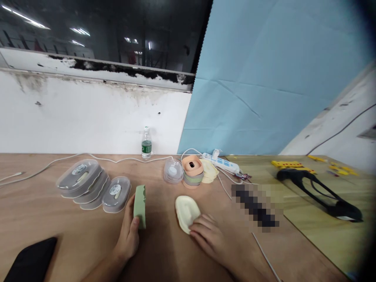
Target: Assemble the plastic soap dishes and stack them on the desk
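Green piece (140, 205): it stands on edge on the wooden worktop (73, 231), towards the front. I note my left hand (129, 235) closed on its lower end, thumb against the near face. Just to its right lies a cream oval shell (186, 211), hollow side up. My right hand (209, 235) rests its fingers, stretched fairly flat, on the near rim and not wrapped round it. Behind these are a leaning stack of clear-lidded cases (88, 183), a stack of pink and grey pieces (192, 172) and a water bottle (146, 143).

Risks, in my judgement:
- The green piece is balanced on a narrow edge and may topple if the grip slackens.
- The shell, pinned at one rim only, could skid or tip up.
- A white cable (261, 246) runs just beside the right wrist and could snag.
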{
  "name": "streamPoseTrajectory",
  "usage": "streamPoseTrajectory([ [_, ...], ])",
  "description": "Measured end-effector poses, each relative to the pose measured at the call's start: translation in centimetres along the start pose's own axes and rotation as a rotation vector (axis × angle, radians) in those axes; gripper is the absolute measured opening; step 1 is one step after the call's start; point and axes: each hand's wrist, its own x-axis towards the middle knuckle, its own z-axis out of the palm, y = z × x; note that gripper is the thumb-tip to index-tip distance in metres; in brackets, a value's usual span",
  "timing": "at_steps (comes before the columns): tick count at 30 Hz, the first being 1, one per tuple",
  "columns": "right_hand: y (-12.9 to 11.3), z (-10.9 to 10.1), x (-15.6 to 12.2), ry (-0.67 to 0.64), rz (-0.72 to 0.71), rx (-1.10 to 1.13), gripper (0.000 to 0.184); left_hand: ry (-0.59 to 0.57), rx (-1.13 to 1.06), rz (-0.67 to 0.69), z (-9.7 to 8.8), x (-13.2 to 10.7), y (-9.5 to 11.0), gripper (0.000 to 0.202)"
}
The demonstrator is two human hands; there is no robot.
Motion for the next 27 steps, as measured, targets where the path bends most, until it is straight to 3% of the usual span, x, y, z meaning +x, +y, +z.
streamPoseTrajectory([
  [6,2.6,-6.5,-0.5,0.318,0.158,-0.118,0.031,-0.004,0.033,0.015,0.1,0.1,0.1,0.058],
  [8,4.8,-8.6,0.1,0.394,0.181,-0.248,0.033,-0.007,0.036,0.004,0.1,0.1,0.1,0.060],
  [11,9.4,-10.4,1.9,0.406,0.178,-0.358,0.033,-0.021,0.046,0.008,0.0,0.2,0.1,0.060],
  [15,15.5,-10.1,4.7,0.315,0.096,-0.403,0.030,-0.028,0.049,0.022,0.0,0.6,0.2,0.057],
  [18,18.2,-9.0,6.2,0.238,0.084,-0.393,0.032,-0.020,0.040,0.023,0.0,0.8,0.3,0.059],
  [27,19.6,-6.7,5.7,0.117,0.088,-0.258,0.032,-0.027,0.051,0.032,0.1,1.1,0.5,0.058],
])
